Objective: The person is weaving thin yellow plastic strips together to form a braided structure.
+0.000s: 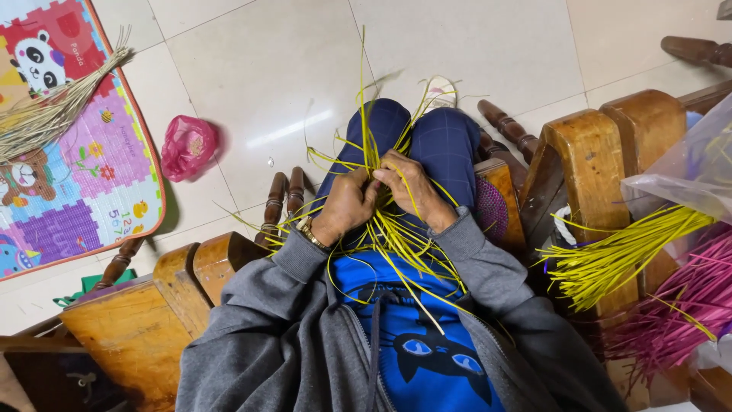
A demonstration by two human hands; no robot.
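Several long yellow straw strips (396, 233) fan out across my lap, over dark blue trousers. My left hand (347, 204), with a gold watch at the wrist, is closed on the strips where they cross. My right hand (410, 187) pinches the same strips just beside it; the two hands touch. Loose strip ends stick up past my knees and trail down over my blue shirt. The woven centre is hidden under my fingers.
I sit in a wooden chair with armrests on the left (175, 282) and on the right (587, 152). A bundle of yellow strips (610, 255) and pink strips (679, 305) lies on the right under a clear plastic bag (686, 164). A pink bag (187, 145), a play mat (69, 152) and a dry straw bundle (46, 114) are on the tiled floor.
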